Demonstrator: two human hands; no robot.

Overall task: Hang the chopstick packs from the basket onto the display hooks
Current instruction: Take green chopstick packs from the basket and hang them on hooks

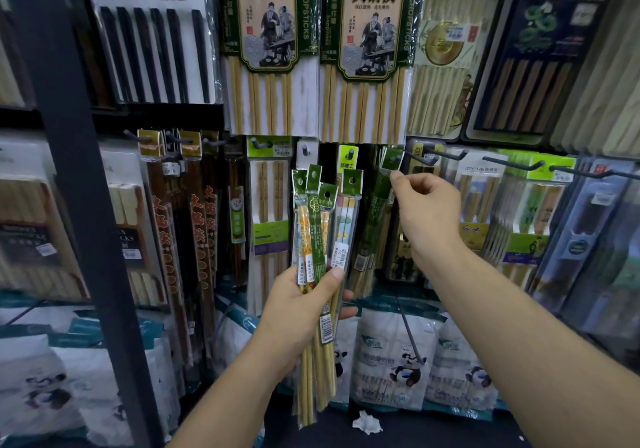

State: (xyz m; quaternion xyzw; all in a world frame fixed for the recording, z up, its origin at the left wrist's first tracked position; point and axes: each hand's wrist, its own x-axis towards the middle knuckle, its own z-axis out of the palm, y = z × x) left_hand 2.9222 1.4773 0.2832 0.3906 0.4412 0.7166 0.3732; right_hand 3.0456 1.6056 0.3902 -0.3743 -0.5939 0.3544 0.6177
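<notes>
While the left hand [304, 309] grips a fan of packs [320, 226] upright, fingers curled round their middles, the right hand [427, 219] pinches a green pack [379, 212] by its header, thumb against forefinger, near a hook [424, 159]. Whether that header is hooked: cannot tell.

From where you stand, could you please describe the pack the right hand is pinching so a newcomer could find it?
Find the two big green-and-cream hot-pot chopstick packs at top centre and look under the one on the right, to the lower row of hooks. There the right hand pinches the header of a narrow pack. Unlike the lime-headed packs to its right, its sleeve is dark green.
</notes>
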